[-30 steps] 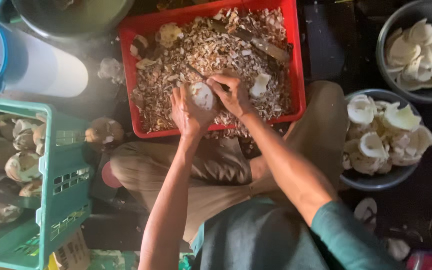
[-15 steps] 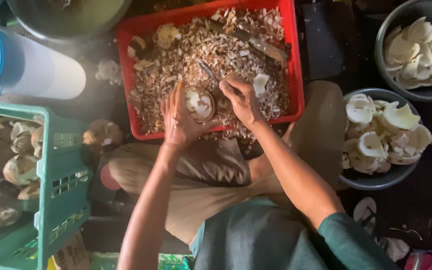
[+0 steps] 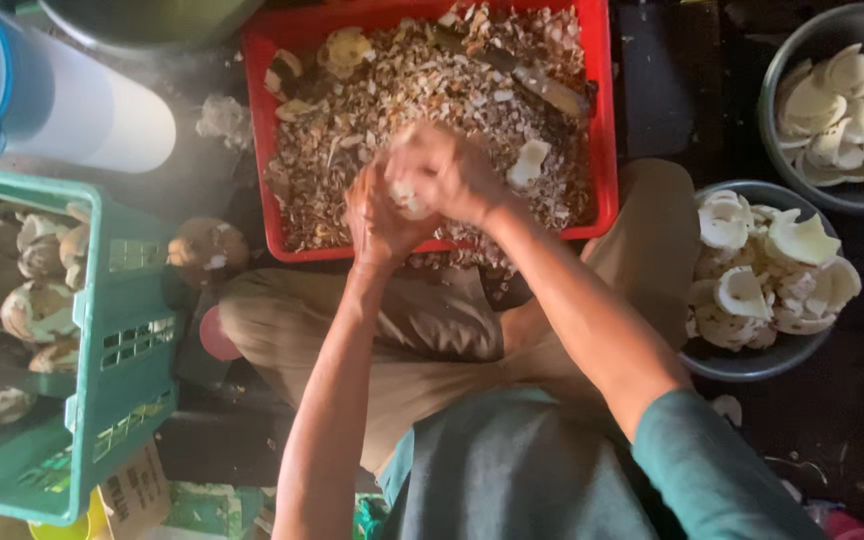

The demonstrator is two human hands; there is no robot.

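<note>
1. Gripping a white coconut piece [image 3: 407, 195] between them, the left hand [image 3: 377, 215] and right hand [image 3: 447, 172] meet above the red crate [image 3: 600, 120]; both are blurred.
2. The fingers of each hand curl closed on the piece, which sits over the crate's near edge.
3. The crate holds brown shell scraps [image 3: 402, 90].
4. A near grey bowl [image 3: 752, 362] and a far grey bowl [image 3: 787, 60] hold peeled white pieces.
5. A green basket [image 3: 122, 370] of unpeeled coconuts stands on the person's left.
</note>
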